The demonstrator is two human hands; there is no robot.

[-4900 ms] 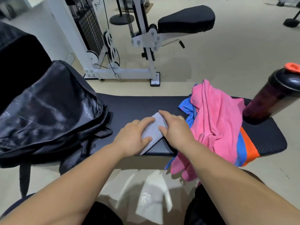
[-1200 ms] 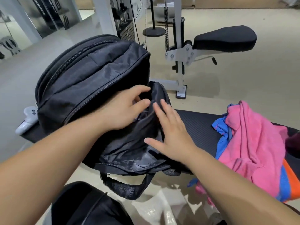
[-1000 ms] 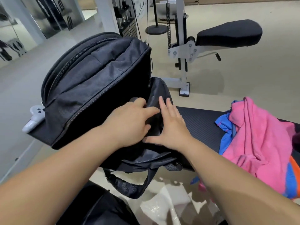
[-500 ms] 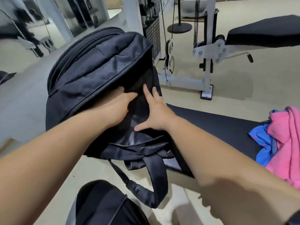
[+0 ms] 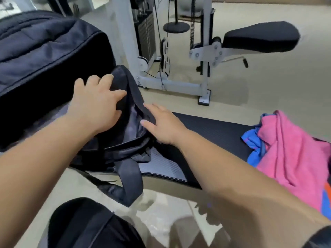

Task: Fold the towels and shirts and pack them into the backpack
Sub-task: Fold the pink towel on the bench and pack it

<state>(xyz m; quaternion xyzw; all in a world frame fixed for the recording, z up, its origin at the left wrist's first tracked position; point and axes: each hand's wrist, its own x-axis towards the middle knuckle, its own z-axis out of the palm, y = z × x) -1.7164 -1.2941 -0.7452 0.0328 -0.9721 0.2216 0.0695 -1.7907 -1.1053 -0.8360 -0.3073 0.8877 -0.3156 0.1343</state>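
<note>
The left hand (image 5: 96,106) and right hand (image 5: 161,124) are bare, and so are both forearms (image 5: 223,158) along all that shows. A dark sleeve edge (image 5: 319,238) caps the right arm. The left leg wears black cloth (image 5: 86,228) with a faint seam.

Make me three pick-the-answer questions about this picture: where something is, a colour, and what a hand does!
1. Where is the crumpled pink towel? A) on the floor B) on the black padded bench C) on the machine
2. What colour is the cloth under it? A) blue B) green C) yellow
3. What is the left hand doing? A) hanging free B) gripping the black fabric backpack's flap C) holding a cup
Answers: 1 B, it lies on the bench. 2 A, blue shows at its left edge. 3 B, fingers curl over the flap.
</note>
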